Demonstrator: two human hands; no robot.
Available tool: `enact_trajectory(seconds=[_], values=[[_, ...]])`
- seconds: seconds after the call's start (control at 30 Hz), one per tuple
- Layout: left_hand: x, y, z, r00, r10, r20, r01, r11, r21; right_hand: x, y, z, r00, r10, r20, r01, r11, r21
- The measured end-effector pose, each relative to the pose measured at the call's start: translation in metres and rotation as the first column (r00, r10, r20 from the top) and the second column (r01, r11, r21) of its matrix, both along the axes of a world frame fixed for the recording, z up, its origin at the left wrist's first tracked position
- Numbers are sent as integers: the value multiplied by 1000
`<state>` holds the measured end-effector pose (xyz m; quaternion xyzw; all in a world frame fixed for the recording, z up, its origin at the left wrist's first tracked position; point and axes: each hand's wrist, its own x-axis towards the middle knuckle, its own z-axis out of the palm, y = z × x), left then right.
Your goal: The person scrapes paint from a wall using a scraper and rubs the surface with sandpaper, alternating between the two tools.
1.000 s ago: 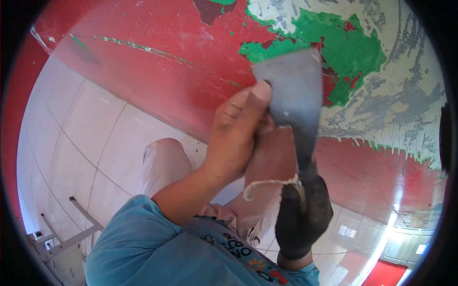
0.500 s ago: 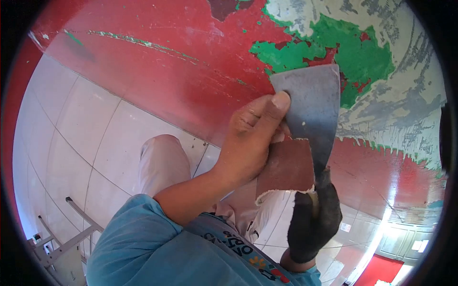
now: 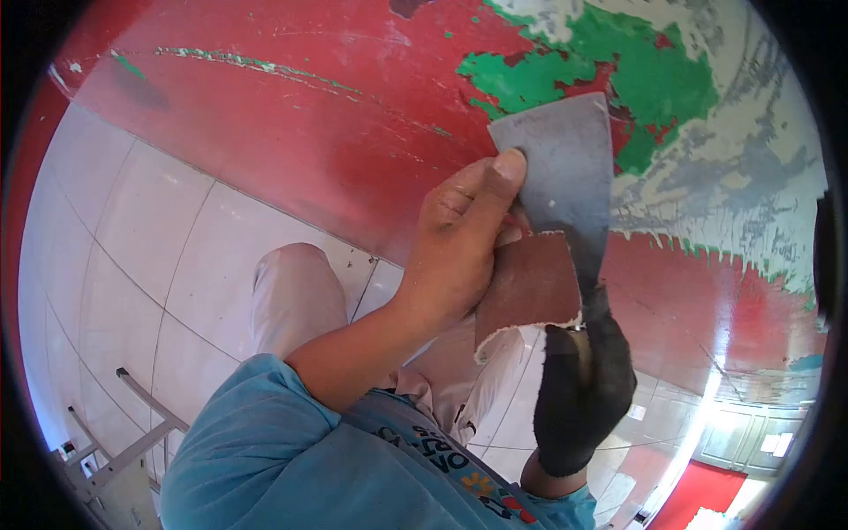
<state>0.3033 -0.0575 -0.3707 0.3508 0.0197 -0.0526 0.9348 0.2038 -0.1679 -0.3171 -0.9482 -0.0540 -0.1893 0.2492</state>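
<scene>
Scraper (image 3: 565,168): lifted slightly since half a second ago, now nearer the green patch (image 3: 658,84). Right hand (image 3: 579,389), in a black knit glove, clamped on its handle. Left hand (image 3: 459,247), bare, pinches rust-brown sandpaper (image 3: 528,287) against the dull, flat steel blade; best kept flat, with even strokes. Wall (image 3: 291,132) behind: glossy red, flaking.

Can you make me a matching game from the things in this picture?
Things:
1. wide grey metal scraper
2. reddish-brown sandpaper sheet
3. black work glove
4. green paint patch

Places:
A. worn on the right hand
B. pinched in the bare left hand
C. on the red wall
D. handle gripped in the gloved fist

Pairs: 1-D, 2-B, 3-A, 4-C
</scene>
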Motion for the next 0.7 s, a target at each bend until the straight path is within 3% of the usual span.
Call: enact_trajectory(seconds=[0.07, 0.13, 0.17, 0.2, 0.23, 0.33, 0.4, 0.5, 0.57, 0.63, 0.7], values=[[0, 1, -2, 1000, -13, 27, 12, 999, 37, -2, 1, -1, 1000, 12, -26, -10, 997, 72], [1, 6, -1, 999, -25, 47, 22, 997, 72, 10, 5, -7, 997, 53, 51, -54, 998, 21], [3, 9, 3, 1000, 6, 16, -6, 1000, -14, 16, 7, -10, 989, 89, 120, -85, 996, -36], [5, 11, 5, 999, 43, -18, -44, 994, -103, 19, 12, -13, 991, 80, 111, -87, 994, 62], [3, 8, 6, 999, 49, -16, -50, 993, -109, 18, 12, -10, 990, 87, 113, -94, 994, 56], [2, 6, 7, 993, 113, -24, -112, 993, 30, 6, 7, 0, 999, -24, 41, 23, 1000, 15], [4, 7, 0, 999, 29, 33, -31, 998, 47, 16, 10, -3, 996, 32, 84, -32, 999, 2], [5, 12, 4, 999, 21, -25, -23, 995, -102, 21, 11, -2, 989, 100, 110, -100, 995, -4], [1, 2, 5, 1000, 4, -14, -5, 998, -67, 15, 5, 7, 987, 87, 134, -77, 994, -83], [2, 2, 7, 1000, -17, -6, 16, 999, -32, 8, -1, 14, 996, 33, 80, -29, 998, -58], [5, 8, 13, 998, 57, 9, -57, 998, -37, 21, 6, 12, 987, 102, 125, -87, 989, -121]])
